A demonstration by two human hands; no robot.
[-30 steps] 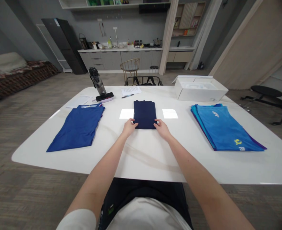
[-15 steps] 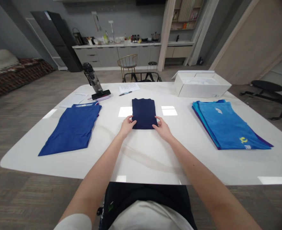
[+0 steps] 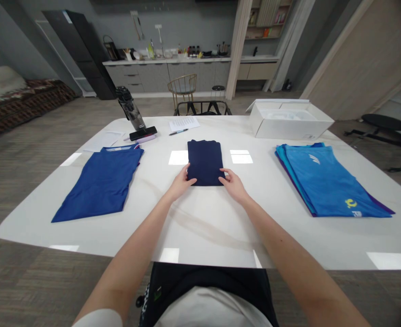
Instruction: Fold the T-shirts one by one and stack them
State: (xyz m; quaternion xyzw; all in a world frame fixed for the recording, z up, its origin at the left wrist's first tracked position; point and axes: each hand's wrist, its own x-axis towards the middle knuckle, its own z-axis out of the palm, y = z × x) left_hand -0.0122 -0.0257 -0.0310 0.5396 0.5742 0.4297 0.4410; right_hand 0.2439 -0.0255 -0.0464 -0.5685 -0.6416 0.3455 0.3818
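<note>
A dark navy shirt (image 3: 205, 161), folded into a compact rectangle, lies flat on the white table (image 3: 207, 218) in front of me. My left hand (image 3: 182, 182) holds its near left corner, thumb on top and fingers along the side edge. At the near right corner my right hand (image 3: 232, 184) grips it in the same way. Off to the left, a royal blue shirt (image 3: 100, 184) is spread out with its neckline at the far end. On the right lie several stacked blue and purple shirts (image 3: 326, 177), the top one with a white mark and a yellow logo.
A handheld vacuum (image 3: 132, 111) stands at the back left, near paper sheets (image 3: 183, 123) and a pen (image 3: 178, 132). An open white box (image 3: 287, 120) sits at the back right. Beyond the table are chairs (image 3: 183, 86) and a kitchen counter (image 3: 166, 61).
Both hands stay at the folded shirt's near corners, with the left thumb slightly farther in along the near edge. The view has shifted slightly; other objects look unmoved.
</note>
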